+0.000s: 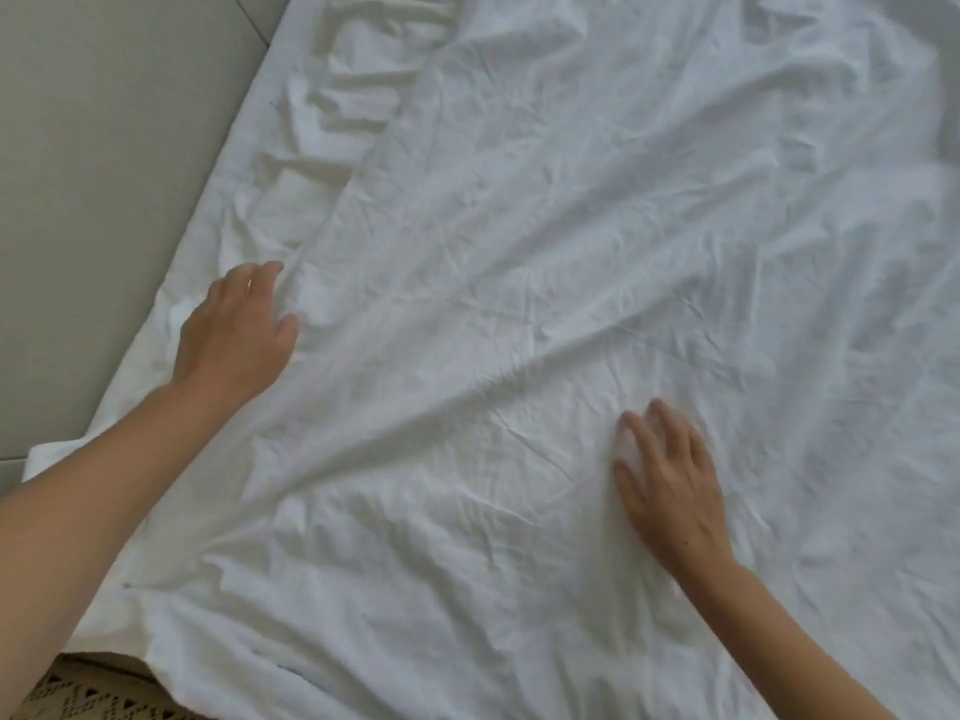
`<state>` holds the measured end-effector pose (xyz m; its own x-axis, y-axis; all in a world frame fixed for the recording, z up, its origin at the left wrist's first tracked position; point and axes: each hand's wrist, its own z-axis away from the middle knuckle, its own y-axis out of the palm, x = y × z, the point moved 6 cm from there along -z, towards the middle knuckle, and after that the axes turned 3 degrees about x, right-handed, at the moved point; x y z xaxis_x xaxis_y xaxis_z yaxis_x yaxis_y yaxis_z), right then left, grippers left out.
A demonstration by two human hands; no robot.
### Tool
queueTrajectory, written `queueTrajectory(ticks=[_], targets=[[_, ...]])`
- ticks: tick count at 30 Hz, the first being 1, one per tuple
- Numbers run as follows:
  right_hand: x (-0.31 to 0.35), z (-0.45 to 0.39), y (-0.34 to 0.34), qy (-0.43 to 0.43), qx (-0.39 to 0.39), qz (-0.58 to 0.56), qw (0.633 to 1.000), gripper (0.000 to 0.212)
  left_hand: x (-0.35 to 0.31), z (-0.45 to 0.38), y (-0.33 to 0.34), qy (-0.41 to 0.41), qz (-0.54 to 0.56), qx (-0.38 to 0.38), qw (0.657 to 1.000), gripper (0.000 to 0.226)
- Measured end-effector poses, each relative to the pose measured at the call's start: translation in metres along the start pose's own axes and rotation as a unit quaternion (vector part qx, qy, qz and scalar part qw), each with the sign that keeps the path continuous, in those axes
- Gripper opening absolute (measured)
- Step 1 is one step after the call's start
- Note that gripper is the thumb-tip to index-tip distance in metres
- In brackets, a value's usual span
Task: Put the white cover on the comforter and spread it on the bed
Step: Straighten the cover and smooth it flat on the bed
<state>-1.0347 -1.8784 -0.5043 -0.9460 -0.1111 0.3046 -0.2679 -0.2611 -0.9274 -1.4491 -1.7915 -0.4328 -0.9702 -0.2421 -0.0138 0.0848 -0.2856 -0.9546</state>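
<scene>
1. The white cover (545, 252) lies across the bed, its creases running away from both hands.
2. Left hand (236, 330) rests near the bed's left edge, fingers relaxed.
3. Right hand (670, 485) presses flat mid-bed, fingers spread; it is nearer the wrinkled centre.

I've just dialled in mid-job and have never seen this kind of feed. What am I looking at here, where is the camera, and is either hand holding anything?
There is no machine here: these are a person's two bare hands. The single picture comes from a wide-angle camera worn on the person's head, looking forward and down.

The wrinkled white cover fills most of the view, spread out. At the left is a pale grey floor, and at the bottom left corner a bit of beige lace-patterned cloth shows.

The left hand rests on the cover near its left edge, fingers loosely bent. The right hand lies flat on the cover with fingers spread. Neither hand grips anything; they look to be smoothing the fabric.
</scene>
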Motion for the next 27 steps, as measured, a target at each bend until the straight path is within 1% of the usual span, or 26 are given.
queueTrajectory(ticks=[2, 7, 10, 11, 13, 15, 17, 18, 19, 20, 21, 22, 23, 24, 25, 26, 27], targets=[[-0.004, -0.033, 0.000, 0.019, 0.008, 0.020, 1.000, 0.057, -0.003, -0.017, 0.006, -0.024, 0.027, 0.009, 0.999, 0.048], [0.004, -0.105, 0.004, 0.003, 0.053, 0.060, 0.997, 0.069, -0.002, -0.059, 0.015, -0.109, 0.135, 0.004, 0.985, 0.041], [0.016, -0.130, 0.010, 0.011, 0.070, 0.061, 0.996, 0.075, -0.003, -0.082, 0.026, -0.167, 0.265, 0.039, 0.949, 0.044], [0.021, -0.134, 0.012, 0.025, 0.073, 0.054, 0.996, 0.077, -0.010, -0.089, 0.030, -0.168, 0.304, 0.060, 0.936, 0.048], [0.029, -0.136, 0.017, 0.048, 0.074, 0.046, 0.995, 0.077, -0.027, -0.100, 0.031, -0.152, 0.344, 0.088, 0.922, 0.051], [0.036, -0.133, 0.019, 0.061, 0.055, 0.037, 0.996, 0.072, -0.041, -0.107, 0.031, -0.135, 0.375, 0.117, 0.910, 0.043], [0.041, -0.131, 0.020, 0.070, 0.042, 0.023, 0.996, 0.068, -0.047, -0.107, 0.033, -0.119, 0.387, 0.171, 0.898, 0.026], [0.043, -0.132, 0.020, 0.074, 0.035, 0.011, 0.997, 0.066, -0.048, -0.106, 0.033, -0.112, 0.383, 0.192, 0.896, 0.026], [0.044, -0.131, 0.019, 0.078, 0.025, -0.002, 0.997, 0.063, -0.046, -0.105, 0.031, -0.109, 0.379, 0.196, 0.898, 0.032], [0.045, -0.130, 0.018, 0.077, 0.017, -0.014, 0.997, 0.061, -0.042, -0.104, 0.026, -0.116, 0.371, 0.179, 0.904, 0.037], [0.048, -0.129, 0.018, 0.071, 0.009, -0.025, 0.997, 0.058, -0.030, -0.106, 0.013, -0.130, 0.355, 0.125, 0.917, 0.038], [0.050, -0.127, 0.017, 0.062, -0.001, -0.035, 0.997, 0.056, -0.006, -0.111, -0.003, -0.150, 0.332, 0.053, 0.930, 0.037], [0.053, -0.126, 0.016, 0.051, -0.012, -0.044, 0.998, 0.054, 0.024, -0.116, -0.020, -0.181, 0.309, -0.024, 0.933, 0.037], [0.057, -0.126, 0.014, 0.036, -0.026, -0.050, 0.998, 0.054, 0.056, -0.119, -0.035, -0.218, 0.298, -0.086, 0.925, 0.043], [0.062, -0.126, 0.013, 0.017, -0.039, -0.051, 0.998, 0.053, 0.085, -0.121, -0.045, -0.252, 0.284, -0.122, 0.917, 0.053], [0.068, -0.129, 0.013, -0.004, -0.049, -0.051, 0.997, 0.052, 0.109, -0.123, -0.051, -0.276, 0.256, -0.126, 0.918, 0.059], [0.074, -0.131, 0.014, -0.022, -0.053, -0.050, 0.997, 0.050, 0.123, -0.126, -0.051, -0.283, 0.224, -0.105, 0.927, 0.057]])
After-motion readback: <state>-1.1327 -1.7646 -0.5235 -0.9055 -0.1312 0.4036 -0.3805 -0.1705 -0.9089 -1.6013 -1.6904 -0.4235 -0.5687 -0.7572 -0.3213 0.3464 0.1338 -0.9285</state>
